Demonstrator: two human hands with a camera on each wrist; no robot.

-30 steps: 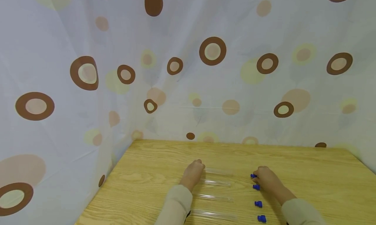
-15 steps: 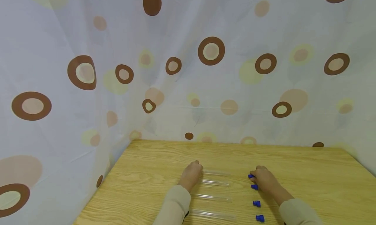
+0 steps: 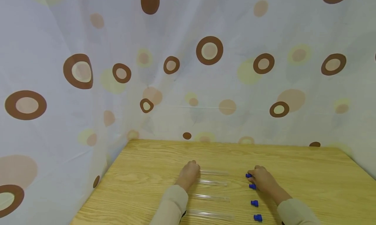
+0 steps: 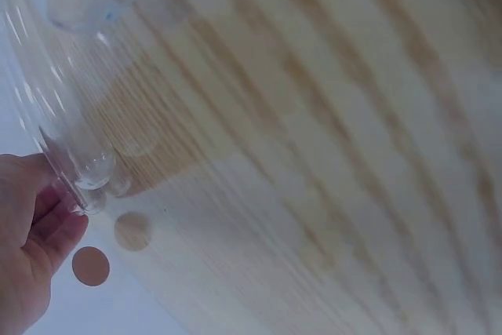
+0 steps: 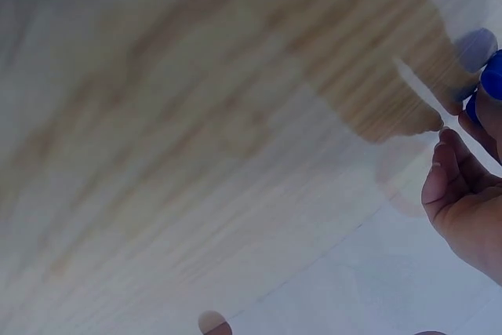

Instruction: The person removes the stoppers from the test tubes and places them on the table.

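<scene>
In the head view my left hand (image 3: pixel 189 175) pinches the left end of the farthest clear test tube (image 3: pixel 215 172), which lies crosswise low at the table. The left wrist view shows my fingertips at the rounded ends of the tubes (image 4: pixel 82 154). Below it, more test tubes (image 3: pixel 210 214) lie side by side, partly behind my left forearm. My right hand (image 3: pixel 264 180) pinches the farthest blue stopper (image 3: pixel 248 175) between thumb and fingers. Close under that hand sits a second blue stopper (image 3: pixel 252 186). In the right wrist view, blue stoppers (image 5: pixel 492 76) show at the frame's edge, partly behind fingers.
Two more blue stoppers (image 3: pixel 254 203) stand in a column toward the front, right of the tubes. The wooden table (image 3: pixel 317 176) reaches back to a white curtain (image 3: pixel 229 81) with brown and yellow circles, which also hangs along the left side.
The head view has turned slightly to the right, so everything sits a little farther left in it. Both hands keep their places at the farthest tube and stopper.
</scene>
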